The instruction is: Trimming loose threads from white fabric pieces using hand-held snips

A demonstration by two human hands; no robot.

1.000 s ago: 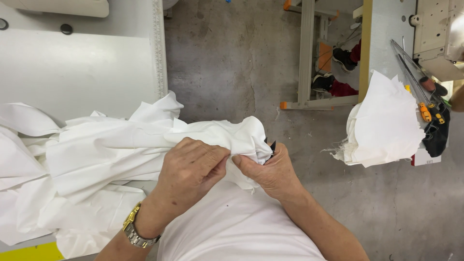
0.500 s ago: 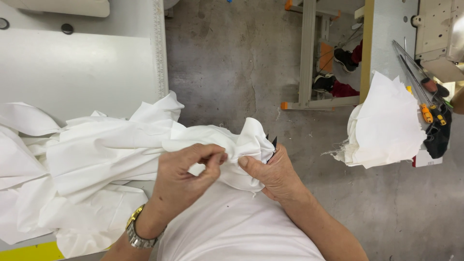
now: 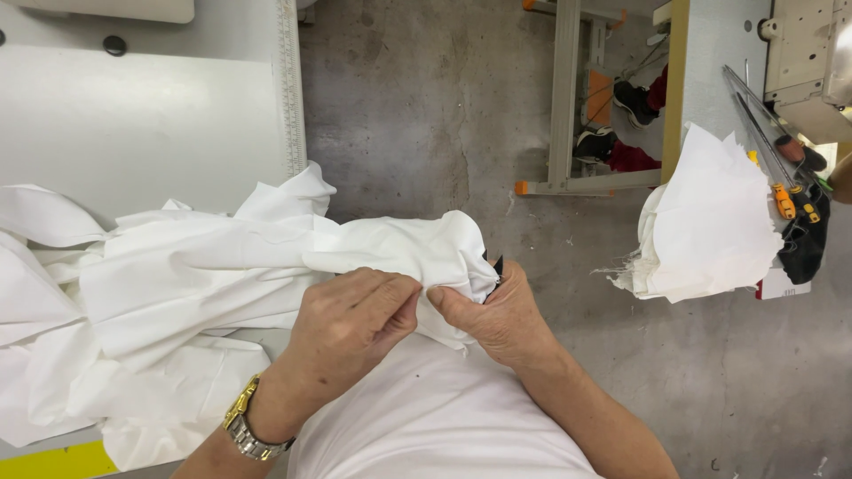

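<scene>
Both hands' grip pinching white cloth (image 3: 266,266), small dark snips (image 3: 493,266)

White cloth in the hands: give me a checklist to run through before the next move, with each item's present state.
1. Left hand grips the white cloth: ok.
2. Right hand pinches the same bunched edge: ok.
3. Small dark tool by the right hand, tips clear of the fingers: cannot tell.
4. Rest of the cloth supported on the grey table: ok.
5. Stack of white pieces apart from the hands: ok.
</scene>
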